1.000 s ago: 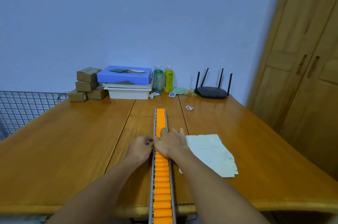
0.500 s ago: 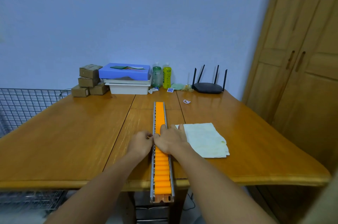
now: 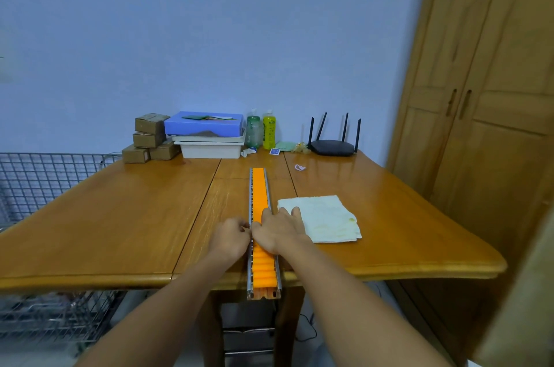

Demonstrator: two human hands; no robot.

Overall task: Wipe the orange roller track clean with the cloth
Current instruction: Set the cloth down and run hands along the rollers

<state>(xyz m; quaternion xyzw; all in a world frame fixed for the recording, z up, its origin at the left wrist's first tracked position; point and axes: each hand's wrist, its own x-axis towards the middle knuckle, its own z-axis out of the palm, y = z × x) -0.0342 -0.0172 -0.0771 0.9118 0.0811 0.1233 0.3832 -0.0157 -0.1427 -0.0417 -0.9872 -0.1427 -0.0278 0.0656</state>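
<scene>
1. The fingers (image 3: 265, 213) of the right hand (image 3: 278, 230) lie straight and slightly spread. The forefinger rests on the rollers, and the others reach over the right rail.
2. The fingers (image 3: 244, 225) of the left hand (image 3: 230, 236) are curled and pressed together against the left rail, thumb-side up. I cannot tell whether they pinch the rail or only butt against it.
3. Under both sets of fingers runs the orange roller track (image 3: 258, 186). It is a long, narrow strip of bright orange rollers set crosswise between two silver metal rails.
4. The track lies lengthwise on the tabletop (image 3: 120, 216). It stretches well ahead of the fingers toward the wall, and behind them it runs back toward the person.
5. Its near end juts past the tabletop's front edge, showing a brownish end piece.
6. Just right of the right fingers lies the cloth (image 3: 326, 216) — pale cream, folded flat, with faint yellowish marks. The outer fingertips touch its left edge.
7. Far ahead of the fingers, along the wall, stand a green bottle (image 3: 253, 129) and a yellow bottle (image 3: 269, 129).
8. Left of the bottles, a blue box (image 3: 207, 125) is stacked on a white tray (image 3: 209, 150), with cardboard boxes (image 3: 150, 138) beside it.
9. Ahead and to the right of the fingers sits a black router (image 3: 332, 147), and nearer than it — a small pink loop (image 3: 299, 168).
10. A wire rack (image 3: 45, 177) stands far left of the fingers, and a wooden wardrobe (image 3: 494, 96) far right.
</scene>
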